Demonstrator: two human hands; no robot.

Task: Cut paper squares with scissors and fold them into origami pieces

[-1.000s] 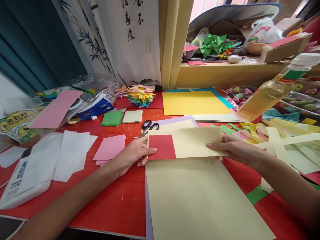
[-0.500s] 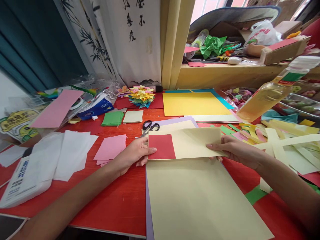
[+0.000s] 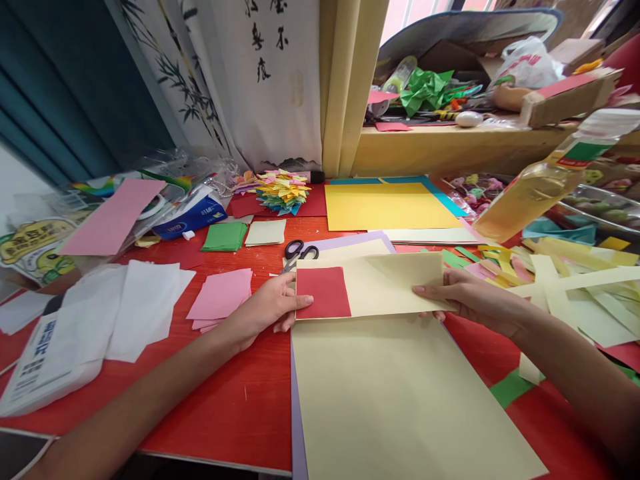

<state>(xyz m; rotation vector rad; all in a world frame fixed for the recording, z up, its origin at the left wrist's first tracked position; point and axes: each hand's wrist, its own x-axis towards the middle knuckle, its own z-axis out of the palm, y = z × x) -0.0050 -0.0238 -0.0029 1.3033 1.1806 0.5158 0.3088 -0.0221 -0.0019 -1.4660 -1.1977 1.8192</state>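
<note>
And here both hands are on the cream strip, one at each end: the left hand (image 3: 286, 303) pinches it together with the red square (image 3: 324, 293), thumb on top, while the right hand (image 3: 460, 300) grips the far end of the cream strip (image 3: 385, 283), thumb in front, fingertips underneath. The red square sits flush in the left end, its edges close to the strip's. Below them lies the large cream sheet (image 3: 395, 400), over a purple sheet (image 3: 299, 433) on the red surface (image 3: 225, 407).

Now, the danger: only that left thumb visibly pins the square, so a slackened pinch could let it swivel or slide out of line. Too strong a pull from the right could drag the strip askew beneath it; squeezing inwards could buckle the paper. The scissors (image 3: 301, 252) lie just beyond the left hand, blades partly hidden, so a careless reach might nick a finger. And on the right, a wide elbow could scatter those paper scraps (image 3: 570, 287).
</note>
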